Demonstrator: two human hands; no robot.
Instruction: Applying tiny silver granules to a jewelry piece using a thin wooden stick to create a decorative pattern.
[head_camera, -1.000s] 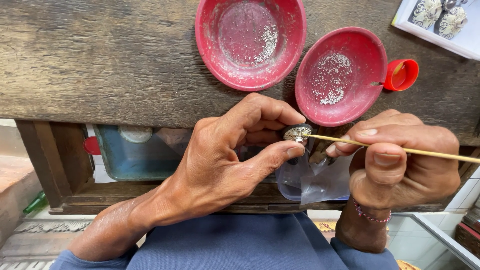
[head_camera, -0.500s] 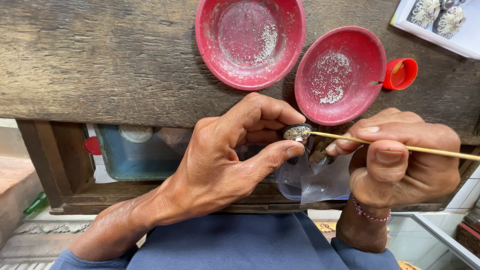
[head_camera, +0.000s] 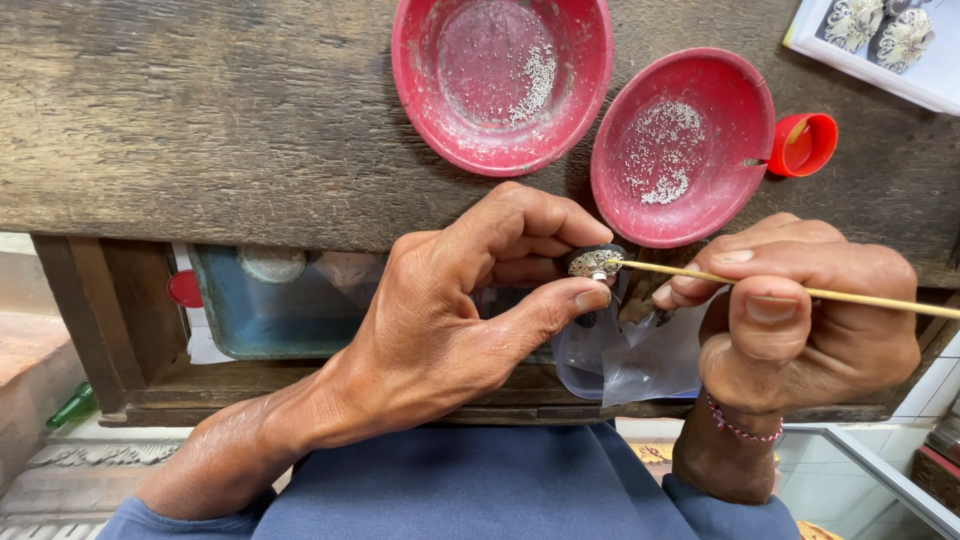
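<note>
Below the wooden table (head_camera: 200, 110), the left hand (head_camera: 450, 310) pinches a small beaded ornament (head_camera: 594, 263) at its two o'clock; the right hand (head_camera: 800, 320) grips a thin stick (head_camera: 850, 297) touching it.

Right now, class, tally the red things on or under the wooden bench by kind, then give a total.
Red bowls: 2, one larger, one smaller
Red bottle cap: 1
Red round knob under the bench: 1
Total: 4
</note>
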